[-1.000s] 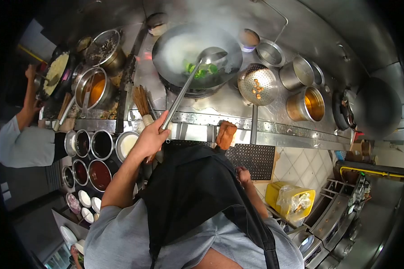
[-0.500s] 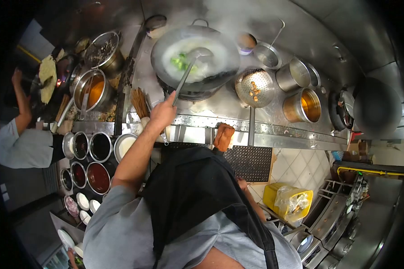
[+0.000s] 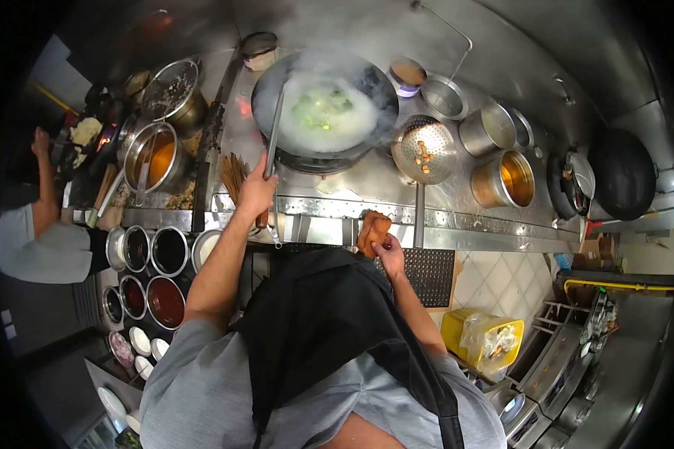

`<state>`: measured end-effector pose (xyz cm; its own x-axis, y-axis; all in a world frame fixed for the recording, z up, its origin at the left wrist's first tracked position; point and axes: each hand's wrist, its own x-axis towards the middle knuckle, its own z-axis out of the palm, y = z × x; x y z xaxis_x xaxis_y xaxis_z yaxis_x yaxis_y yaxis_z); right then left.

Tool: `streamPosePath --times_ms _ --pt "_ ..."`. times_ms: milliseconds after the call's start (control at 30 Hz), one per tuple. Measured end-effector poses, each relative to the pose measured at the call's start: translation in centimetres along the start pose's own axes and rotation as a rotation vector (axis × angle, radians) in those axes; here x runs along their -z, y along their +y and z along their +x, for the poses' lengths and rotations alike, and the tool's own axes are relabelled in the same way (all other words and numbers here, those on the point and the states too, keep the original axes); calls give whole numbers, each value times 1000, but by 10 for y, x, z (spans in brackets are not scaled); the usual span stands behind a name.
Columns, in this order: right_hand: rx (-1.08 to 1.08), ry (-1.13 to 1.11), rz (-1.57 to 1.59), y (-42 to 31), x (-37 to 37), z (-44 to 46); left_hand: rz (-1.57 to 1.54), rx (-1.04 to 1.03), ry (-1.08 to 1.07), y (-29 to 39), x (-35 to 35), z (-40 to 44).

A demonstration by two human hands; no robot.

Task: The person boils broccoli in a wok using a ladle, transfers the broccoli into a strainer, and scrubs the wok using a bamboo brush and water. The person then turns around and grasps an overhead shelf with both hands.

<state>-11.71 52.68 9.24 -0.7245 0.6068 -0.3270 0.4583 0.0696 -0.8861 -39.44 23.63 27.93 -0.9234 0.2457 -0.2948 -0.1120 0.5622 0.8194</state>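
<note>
"Where's the ladle, and who's got it?"

"Me! My left grip (image 3: 256, 196) is wrapped round the ladle (image 3: 275, 123), wooden end poking out below, shaft running up over the left side of the wok (image 3: 382, 90). The scoop? Lost in the steam, can't tell."

"And in the wok, top centre?"

"Greens (image 3: 323, 111) in cloudy white liquid, steam rolling off!"

"The other side?"

"Right grip (image 3: 391, 256), centre of the frame: fingers touching the lower right part of the brown cloth (image 3: 372, 230) at the near edge of the tabletop (image 3: 341, 183). Bent fingers, but whether they pinch it, I can't tell."

"What's around you?"

"Bamboo brush (image 3: 234, 177) just left of my left grip; perforated strainer (image 3: 436, 162) right of the wok, holding brown pieces (image 3: 423, 155); pot of amber liquid (image 3: 489, 185) beyond it, and another person (image 3: 49, 243) far left!"
</note>
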Motion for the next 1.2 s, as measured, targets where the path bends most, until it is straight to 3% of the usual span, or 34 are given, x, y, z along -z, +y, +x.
streamPosePath --times_ms 33,133,233,333,467,600,700,800,867,967,1100,1200 --pt "35 -54 48 -2 -5 8 -88 7 -26 -8 -2 -4" --pt "1 13 -402 -10 -7 23 -305 57 -110 -25 -5 -31" --pt "-126 33 -422 -39 -12 26 -347 116 -161 -14 10 -71" --pt "-77 -6 -346 -12 -17 47 -235 107 -150 -23 22 -96" --pt "-260 -240 560 -37 -5 45 -132 83 -175 -15 64 -123" --pt "-376 -474 1216 -114 28 11 100 122 -253 13 111 -138" --pt "-339 -534 1329 -189 25 -21 279 83 -285 18 124 -137" --pt "-333 -714 1365 -147 30 -14 426 -114 -296 8 113 -117" --pt "-344 -694 1306 -131 20 -16 484 -147 -260 -6 91 -91" --pt "-457 -431 1173 -142 -1 -38 500 -178 -202 -22 49 -51" --pt "-426 -415 1088 -148 -5 -58 485 -115 -130 -10 10 -30" --pt "-404 -436 1133 -135 1 -63 300 -163 -69 -33 -14 -29"
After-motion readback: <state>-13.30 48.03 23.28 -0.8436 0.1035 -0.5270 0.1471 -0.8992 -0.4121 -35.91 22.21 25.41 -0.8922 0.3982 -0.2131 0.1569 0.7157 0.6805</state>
